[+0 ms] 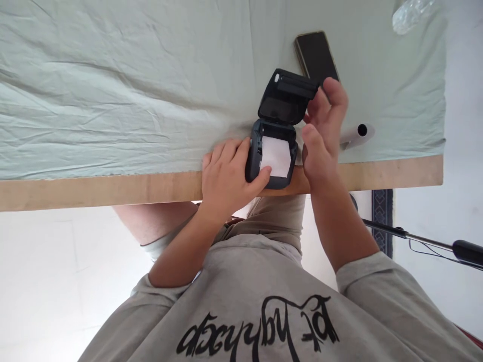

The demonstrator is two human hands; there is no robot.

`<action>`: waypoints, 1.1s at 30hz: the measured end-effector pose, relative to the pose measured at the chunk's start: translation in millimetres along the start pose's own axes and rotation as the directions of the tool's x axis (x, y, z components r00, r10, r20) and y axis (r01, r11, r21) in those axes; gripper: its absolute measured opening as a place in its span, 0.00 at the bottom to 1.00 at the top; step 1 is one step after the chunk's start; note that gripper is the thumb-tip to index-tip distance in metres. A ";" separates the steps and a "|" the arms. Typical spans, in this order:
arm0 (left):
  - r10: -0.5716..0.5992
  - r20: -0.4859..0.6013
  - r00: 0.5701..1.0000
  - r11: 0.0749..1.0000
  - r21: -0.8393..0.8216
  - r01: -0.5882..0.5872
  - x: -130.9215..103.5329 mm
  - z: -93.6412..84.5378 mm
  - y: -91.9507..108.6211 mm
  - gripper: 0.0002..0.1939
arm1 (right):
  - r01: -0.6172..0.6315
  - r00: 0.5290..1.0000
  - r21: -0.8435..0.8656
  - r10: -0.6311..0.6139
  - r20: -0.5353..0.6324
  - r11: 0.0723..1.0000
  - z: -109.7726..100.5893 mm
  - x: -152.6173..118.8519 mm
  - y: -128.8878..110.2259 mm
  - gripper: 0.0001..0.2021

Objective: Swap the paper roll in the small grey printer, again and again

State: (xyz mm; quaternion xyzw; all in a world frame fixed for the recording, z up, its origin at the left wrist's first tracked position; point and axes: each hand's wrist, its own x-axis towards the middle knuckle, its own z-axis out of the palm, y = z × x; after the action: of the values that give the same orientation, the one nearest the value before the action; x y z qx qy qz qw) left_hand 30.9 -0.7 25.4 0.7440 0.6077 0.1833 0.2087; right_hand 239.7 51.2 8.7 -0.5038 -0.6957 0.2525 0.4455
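Note:
A small dark portable printer (253, 168) lies near the table's front edge with its lid (281, 103) swung up and back. In its bay sits a roll of white paper (276, 157). My left hand (230, 173) grips the printer's left side, its thumb reaching over the front rim by the paper. Beside the raised lid is my right hand (324, 128), fingers bent and apart. Its fingertips are at the lid's right edge; whether they touch it I cannot tell. Nothing shows in that palm.
Behind the lid lies a dark phone (317, 55). A white tube-like thing (356, 134) with a dark hole rests right of my right hand. A clear plastic item (411, 15) is at the far right. Pale green cloth (151, 90) covers the table; its wooden edge (94, 190) shows.

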 end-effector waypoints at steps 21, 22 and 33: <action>0.160 -0.052 0.986 0.982 -0.090 -0.164 -3.1 0.3 -6.6 0.30 | -0.112 0.985 0.089 0.098 0.141 0.990 -1.0 -16.2 1.4 0.21; 0.151 -0.060 0.987 0.983 -0.096 -0.157 -2.7 0.7 -6.4 0.29 | -0.117 0.980 0.083 0.102 0.171 0.990 -2.2 -15.2 0.5 0.21; 0.153 -0.028 0.988 0.987 -0.034 -0.154 -4.3 1.4 -5.7 0.49 | 0.005 0.998 -0.104 0.002 0.065 0.995 5.6 -33.5 -7.5 0.22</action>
State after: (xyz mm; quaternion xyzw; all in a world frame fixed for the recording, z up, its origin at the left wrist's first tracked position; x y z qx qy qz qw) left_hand 26.1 -4.0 21.2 0.7823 0.5478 0.2192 0.1998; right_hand 234.5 18.0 -0.2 -0.5173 -0.7224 0.2317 0.3961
